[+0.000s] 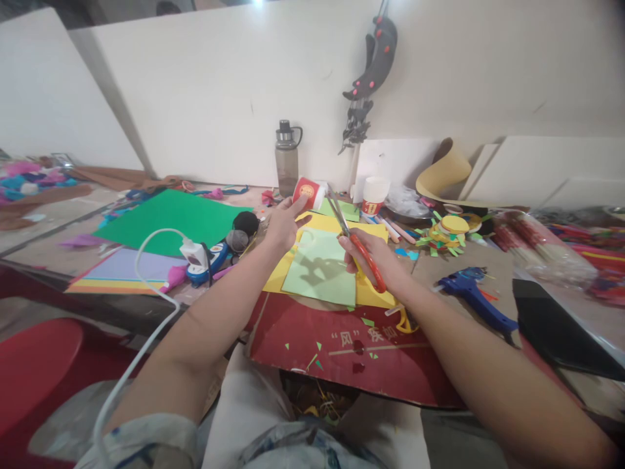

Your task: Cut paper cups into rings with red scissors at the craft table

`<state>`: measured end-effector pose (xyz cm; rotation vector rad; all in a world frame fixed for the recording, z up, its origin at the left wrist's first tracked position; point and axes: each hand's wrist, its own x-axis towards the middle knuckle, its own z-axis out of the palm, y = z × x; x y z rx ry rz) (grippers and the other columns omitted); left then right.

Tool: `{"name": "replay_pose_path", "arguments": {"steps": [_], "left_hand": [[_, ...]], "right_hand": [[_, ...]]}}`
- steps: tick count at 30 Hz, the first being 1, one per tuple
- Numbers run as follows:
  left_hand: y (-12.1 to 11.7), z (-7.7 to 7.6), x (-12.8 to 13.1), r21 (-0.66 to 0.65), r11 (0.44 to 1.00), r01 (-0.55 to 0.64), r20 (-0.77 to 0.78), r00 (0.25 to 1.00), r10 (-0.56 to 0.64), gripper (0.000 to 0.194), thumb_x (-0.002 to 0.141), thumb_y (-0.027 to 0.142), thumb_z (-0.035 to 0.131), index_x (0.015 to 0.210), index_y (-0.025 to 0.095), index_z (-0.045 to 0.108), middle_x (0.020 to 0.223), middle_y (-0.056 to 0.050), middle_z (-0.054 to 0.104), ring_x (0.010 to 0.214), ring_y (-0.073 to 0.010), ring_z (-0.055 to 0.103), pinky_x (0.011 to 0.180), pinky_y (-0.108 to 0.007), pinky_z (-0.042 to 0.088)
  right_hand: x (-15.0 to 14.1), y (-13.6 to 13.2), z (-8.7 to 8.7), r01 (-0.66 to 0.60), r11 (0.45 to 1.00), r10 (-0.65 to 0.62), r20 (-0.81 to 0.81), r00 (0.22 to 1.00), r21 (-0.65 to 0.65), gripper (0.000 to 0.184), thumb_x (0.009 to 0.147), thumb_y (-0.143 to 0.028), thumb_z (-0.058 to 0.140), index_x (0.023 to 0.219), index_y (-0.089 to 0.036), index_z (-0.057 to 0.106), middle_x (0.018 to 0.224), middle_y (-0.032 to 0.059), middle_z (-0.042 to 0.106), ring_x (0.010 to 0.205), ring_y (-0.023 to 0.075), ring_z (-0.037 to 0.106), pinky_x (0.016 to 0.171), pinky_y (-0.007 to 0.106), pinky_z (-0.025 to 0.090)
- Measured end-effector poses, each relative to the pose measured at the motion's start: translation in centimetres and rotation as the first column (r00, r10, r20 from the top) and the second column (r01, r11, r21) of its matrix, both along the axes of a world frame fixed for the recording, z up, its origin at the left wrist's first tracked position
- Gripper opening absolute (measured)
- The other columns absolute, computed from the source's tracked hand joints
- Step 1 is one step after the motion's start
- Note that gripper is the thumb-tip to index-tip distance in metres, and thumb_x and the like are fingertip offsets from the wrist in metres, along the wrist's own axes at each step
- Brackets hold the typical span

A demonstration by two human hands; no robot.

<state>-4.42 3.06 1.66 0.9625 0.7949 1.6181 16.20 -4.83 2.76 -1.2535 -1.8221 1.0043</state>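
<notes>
My left hand (284,223) holds a red and white paper cup (309,193) tipped on its side, fingers closed on its base. My right hand (370,256) grips red-handled scissors (358,247), whose open blades point up toward the cup's rim and reach it. Both hands hover above a light green sheet (319,277) lying on yellow paper (375,296), over a red board (342,352) at the table's front edge.
A large green sheet (170,218), purple paper (131,266), a white plug with cable (193,254) and dark pom-poms (244,225) lie left. A bottle (286,159) and second cup (375,195) stand behind. A blue glue gun (471,293), paper scraps (446,234) and stick bundles (532,251) lie right.
</notes>
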Motion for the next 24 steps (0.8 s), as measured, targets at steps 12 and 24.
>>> {"name": "replay_pose_path", "arguments": {"steps": [12, 24], "left_hand": [[0.1, 0.8, -0.3, 0.045, 0.995, -0.089, 0.066, 0.994, 0.086, 0.045, 0.063, 0.031, 0.086, 0.094, 0.024, 0.055, 0.095, 0.001, 0.068, 0.082, -0.0114, 0.064, 0.067, -0.023, 0.047], [0.5, 0.6, -0.6, 0.069, 0.997, -0.033, 0.118, 0.993, 0.025, 0.04, 0.071, 0.041, 0.085, 0.097, 0.023, 0.061, 0.094, -0.002, 0.073, 0.091, -0.0172, 0.07, 0.084, -0.033, 0.057]], "right_hand": [[0.4, 1.5, -1.5, 0.015, 0.995, -0.031, 0.172, 0.985, 0.094, 0.05, 0.09, -0.062, 0.058, 0.118, -0.021, 0.066, 0.071, 0.0017, 0.066, 0.06, 0.0173, 0.062, 0.059, 0.028, 0.048], [0.3, 0.9, -0.5, -0.007, 0.988, -0.046, 0.336, 0.941, 0.154, 0.039, 0.089, -0.058, 0.062, 0.101, -0.022, 0.072, 0.074, 0.0044, 0.069, 0.063, 0.0191, 0.063, 0.06, 0.027, 0.042]]}}
